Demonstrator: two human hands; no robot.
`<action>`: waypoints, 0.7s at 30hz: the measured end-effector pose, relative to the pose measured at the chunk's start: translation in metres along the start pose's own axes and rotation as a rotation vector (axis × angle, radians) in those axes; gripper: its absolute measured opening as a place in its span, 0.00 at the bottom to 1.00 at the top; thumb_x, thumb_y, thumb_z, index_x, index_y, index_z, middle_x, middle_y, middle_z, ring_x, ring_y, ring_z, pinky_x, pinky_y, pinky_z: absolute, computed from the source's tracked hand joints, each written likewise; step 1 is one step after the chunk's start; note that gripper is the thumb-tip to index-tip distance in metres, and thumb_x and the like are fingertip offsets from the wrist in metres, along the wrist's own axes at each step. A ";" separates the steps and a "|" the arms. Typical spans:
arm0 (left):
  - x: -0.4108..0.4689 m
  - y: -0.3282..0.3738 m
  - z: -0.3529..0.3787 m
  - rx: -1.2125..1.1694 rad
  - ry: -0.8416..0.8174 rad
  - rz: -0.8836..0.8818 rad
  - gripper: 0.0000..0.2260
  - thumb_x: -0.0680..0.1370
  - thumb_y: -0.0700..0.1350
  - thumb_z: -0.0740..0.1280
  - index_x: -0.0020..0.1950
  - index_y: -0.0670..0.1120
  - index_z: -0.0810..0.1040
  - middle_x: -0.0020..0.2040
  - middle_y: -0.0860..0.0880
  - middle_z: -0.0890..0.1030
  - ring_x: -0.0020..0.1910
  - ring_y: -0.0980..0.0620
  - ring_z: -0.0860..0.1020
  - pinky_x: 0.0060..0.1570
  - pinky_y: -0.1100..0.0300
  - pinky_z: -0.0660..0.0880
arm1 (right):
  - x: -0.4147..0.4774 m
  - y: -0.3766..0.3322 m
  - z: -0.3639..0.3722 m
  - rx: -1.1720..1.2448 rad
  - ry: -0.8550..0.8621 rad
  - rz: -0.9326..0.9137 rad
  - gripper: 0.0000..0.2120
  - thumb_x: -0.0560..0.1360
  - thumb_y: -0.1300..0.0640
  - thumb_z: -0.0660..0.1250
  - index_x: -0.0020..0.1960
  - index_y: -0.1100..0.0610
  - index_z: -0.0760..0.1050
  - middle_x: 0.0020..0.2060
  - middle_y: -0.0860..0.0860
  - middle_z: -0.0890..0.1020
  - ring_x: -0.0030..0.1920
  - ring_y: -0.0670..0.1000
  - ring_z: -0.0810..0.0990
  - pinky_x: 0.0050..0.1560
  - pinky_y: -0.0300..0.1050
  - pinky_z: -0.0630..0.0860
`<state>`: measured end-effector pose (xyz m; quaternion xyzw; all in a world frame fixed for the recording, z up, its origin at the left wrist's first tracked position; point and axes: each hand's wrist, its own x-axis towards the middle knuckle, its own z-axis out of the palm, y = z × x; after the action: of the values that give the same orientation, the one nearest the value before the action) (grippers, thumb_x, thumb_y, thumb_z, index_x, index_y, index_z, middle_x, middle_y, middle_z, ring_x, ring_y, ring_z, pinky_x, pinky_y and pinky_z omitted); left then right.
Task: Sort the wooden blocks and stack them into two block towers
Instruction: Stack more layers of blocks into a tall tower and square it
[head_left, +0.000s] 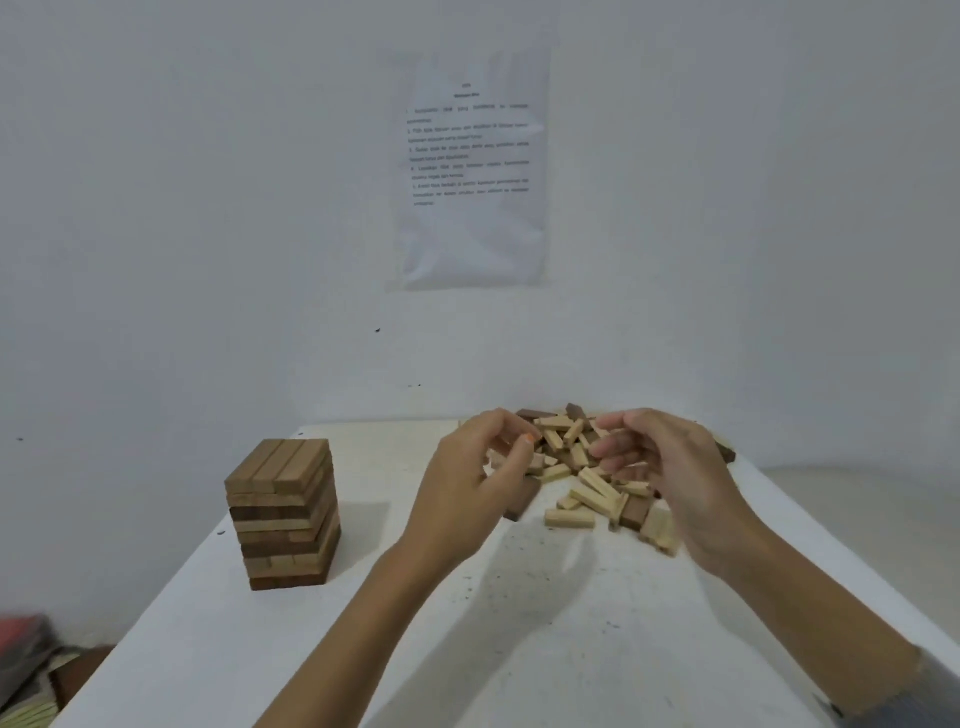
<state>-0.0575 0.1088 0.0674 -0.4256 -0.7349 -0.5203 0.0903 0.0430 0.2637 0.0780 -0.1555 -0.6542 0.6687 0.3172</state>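
Tower (283, 514) stands at nine o'clock, and the pile (576, 470) sprawls at one. Both hands hover over it. Left hand (475, 470) is curled; can't tell if it pinches a block. Right hand (675, 483) is loosely curled, apparently empty. Sorting step, I'd judge. Next: pluck pale blocks cleanly for tower two.

You face a plain white wall (208, 208) marked with a few dark specks. A printed sheet (470, 171) hangs on it at centre, its text too blurred to read. The white worktop (467, 649) is speckled with dark marks. Near left, below its edge, lies blurred red and dark clutter (26, 654).
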 end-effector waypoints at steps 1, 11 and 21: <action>0.003 -0.003 0.005 0.037 -0.028 -0.018 0.06 0.79 0.46 0.63 0.47 0.51 0.79 0.44 0.58 0.81 0.45 0.61 0.77 0.41 0.66 0.70 | 0.002 0.002 -0.006 -0.009 0.014 0.006 0.16 0.81 0.62 0.56 0.45 0.61 0.81 0.33 0.54 0.84 0.36 0.52 0.78 0.40 0.44 0.75; 0.022 -0.044 0.044 0.233 -0.213 -0.098 0.04 0.79 0.45 0.64 0.49 0.48 0.78 0.45 0.58 0.79 0.46 0.60 0.76 0.43 0.67 0.72 | 0.026 0.027 -0.063 -0.110 0.111 0.089 0.14 0.80 0.63 0.57 0.45 0.61 0.81 0.32 0.54 0.83 0.33 0.52 0.77 0.39 0.43 0.74; 0.057 -0.050 0.104 0.139 -0.292 -0.093 0.05 0.78 0.43 0.63 0.50 0.47 0.78 0.46 0.54 0.79 0.46 0.56 0.77 0.46 0.62 0.75 | 0.067 0.043 -0.113 -0.200 0.261 0.141 0.13 0.78 0.64 0.57 0.45 0.62 0.81 0.34 0.56 0.82 0.33 0.51 0.77 0.38 0.42 0.74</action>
<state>-0.0966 0.2214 0.0196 -0.4548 -0.7934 -0.4043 -0.0121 0.0542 0.3959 0.0390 -0.3171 -0.6584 0.5949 0.3347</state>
